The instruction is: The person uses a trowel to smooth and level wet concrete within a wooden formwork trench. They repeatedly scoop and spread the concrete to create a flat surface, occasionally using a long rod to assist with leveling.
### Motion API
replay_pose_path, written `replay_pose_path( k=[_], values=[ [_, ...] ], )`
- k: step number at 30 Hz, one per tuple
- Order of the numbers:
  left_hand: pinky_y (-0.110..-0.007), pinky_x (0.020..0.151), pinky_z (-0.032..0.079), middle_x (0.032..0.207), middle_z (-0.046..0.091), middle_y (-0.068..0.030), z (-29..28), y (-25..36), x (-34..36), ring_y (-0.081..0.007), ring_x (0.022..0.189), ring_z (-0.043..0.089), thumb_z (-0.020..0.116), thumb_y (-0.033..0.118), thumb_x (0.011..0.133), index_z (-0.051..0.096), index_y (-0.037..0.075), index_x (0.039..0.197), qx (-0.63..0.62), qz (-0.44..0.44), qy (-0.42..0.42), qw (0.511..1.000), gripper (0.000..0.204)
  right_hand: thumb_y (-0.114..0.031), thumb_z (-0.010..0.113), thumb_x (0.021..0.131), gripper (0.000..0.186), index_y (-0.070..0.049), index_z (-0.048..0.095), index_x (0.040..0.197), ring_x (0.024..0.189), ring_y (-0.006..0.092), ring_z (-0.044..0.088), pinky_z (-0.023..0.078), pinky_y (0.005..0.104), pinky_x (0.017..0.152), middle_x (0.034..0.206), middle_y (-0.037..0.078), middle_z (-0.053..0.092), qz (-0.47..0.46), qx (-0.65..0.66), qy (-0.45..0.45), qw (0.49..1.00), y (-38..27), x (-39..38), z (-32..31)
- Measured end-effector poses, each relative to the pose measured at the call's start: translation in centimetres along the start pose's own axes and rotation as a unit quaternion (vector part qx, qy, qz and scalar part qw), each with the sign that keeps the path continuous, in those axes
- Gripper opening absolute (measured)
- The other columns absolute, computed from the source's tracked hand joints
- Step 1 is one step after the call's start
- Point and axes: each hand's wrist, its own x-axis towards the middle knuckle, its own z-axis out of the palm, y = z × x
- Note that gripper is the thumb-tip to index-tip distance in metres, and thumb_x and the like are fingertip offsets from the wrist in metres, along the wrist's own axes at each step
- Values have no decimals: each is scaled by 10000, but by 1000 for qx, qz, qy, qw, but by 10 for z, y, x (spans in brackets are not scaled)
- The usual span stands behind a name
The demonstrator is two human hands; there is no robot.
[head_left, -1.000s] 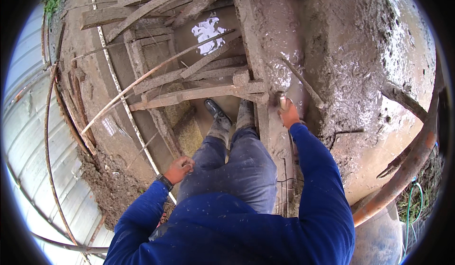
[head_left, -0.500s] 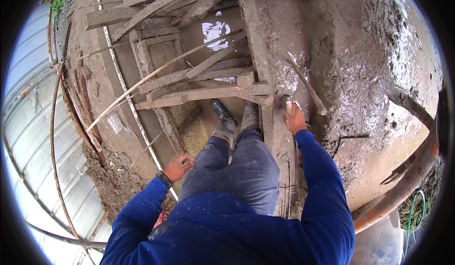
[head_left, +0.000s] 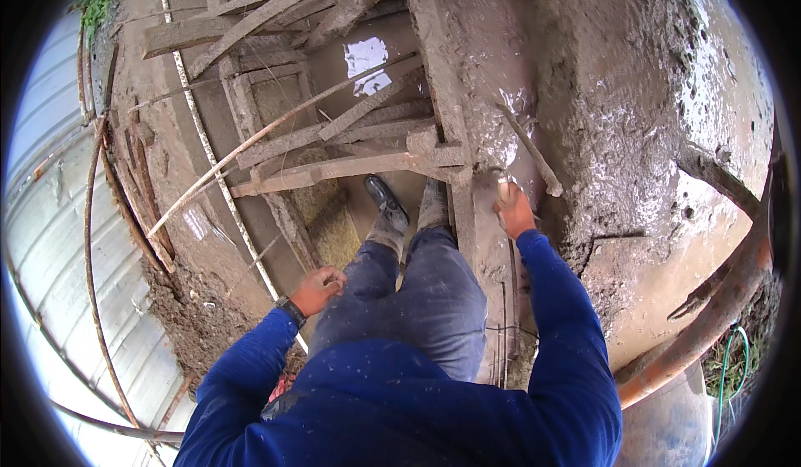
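My right hand (head_left: 515,214) is closed around a short tool with a pale, grey-brown end (head_left: 504,188); it is seen nearly end-on, so its kind is unclear. It is just right of a mud-coated upright board of the wooden frame (head_left: 464,208). My left hand (head_left: 315,292), a dark watch (head_left: 290,310) at its wrist, hovers beside my left thigh. Its fingers are curled together, and whatever may be between them is too small to make out. My boots (head_left: 389,200) are inside the frame, below its near crosspiece (head_left: 334,171).
A long thin pole (head_left: 250,143) slants across the frame. A pale speckled rod (head_left: 200,112) runs along the left. A loose stick (head_left: 531,151) lies in wet mud ahead of my right hand. Corrugated sheets (head_left: 58,258) stand far left; a rusty pipe (head_left: 709,333) curves at right.
The whole view has shifted slightly, so the frame and poles sit a little further left. My right hand has turned slightly with the tool still in it. My left hand's fingers are more curled.
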Motion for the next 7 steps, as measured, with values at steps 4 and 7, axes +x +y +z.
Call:
replay_pose_path(
  k=[4, 7],
  values=[
    [-308, 833, 550, 1076, 688, -71, 1, 7, -5, -151, 904, 694, 586, 82, 987, 648, -1, 1112, -55, -14, 8, 998, 162, -195, 790, 786, 443, -35, 588, 1146, 951, 456, 626, 504, 488, 858, 1021, 244, 662, 46, 102, 6, 994, -37, -17, -30],
    [-317, 845, 550, 1093, 694, -69, 0, -16, -2, -163, 921, 707, 586, 99, 997, 652, 2, 1127, -28, -21, 5, 999, 175, -278, 833, 760, 535, -104, 623, 1219, 1168, 472, 574, 490, 501, 977, 1324, 235, 598, 140, 65, -99, 983, -35, -17, -47]
  ],
)
